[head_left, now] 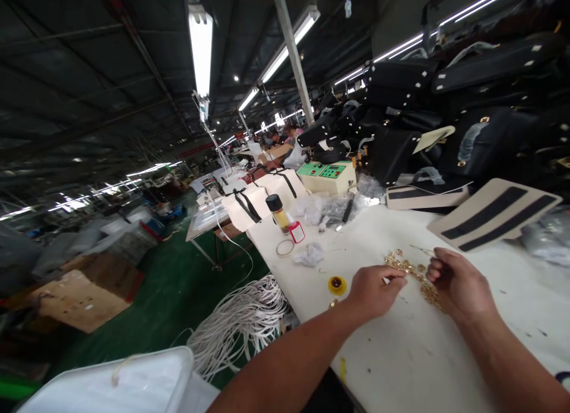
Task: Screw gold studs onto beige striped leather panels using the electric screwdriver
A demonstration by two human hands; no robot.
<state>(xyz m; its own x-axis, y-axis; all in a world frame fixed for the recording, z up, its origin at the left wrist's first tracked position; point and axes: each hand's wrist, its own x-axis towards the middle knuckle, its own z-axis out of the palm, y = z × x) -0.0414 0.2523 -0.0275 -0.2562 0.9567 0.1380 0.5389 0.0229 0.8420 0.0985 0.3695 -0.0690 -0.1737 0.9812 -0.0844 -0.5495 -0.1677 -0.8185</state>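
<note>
My left hand (pixel 376 291) is closed in a pinch over the white table, at the near side of a scatter of small gold metal fittings (pixel 430 293). Whatever sits between its thumb and finger is too small to make out. Just right of the fittings, my right hand (pixel 461 282) is curled around a thin pointed metal tool (pixel 421 249), whose tip points left above the pile. A small yellow pot with dark contents (pixel 337 285) stands left of my left hand, with a few more gold pieces (pixel 333 303) beside my left wrist.
On the white table (pixel 401 353) stand a black-capped bottle (pixel 276 213), a red-and-white container (pixel 296 232) and crumpled plastic (pixel 309 254). A machine with a green panel (pixel 327 174) is behind. Striped beige panels (pixel 494 216) and piled black bags (pixel 401 122) lie right; white cord (pixel 244 324) coils on the floor.
</note>
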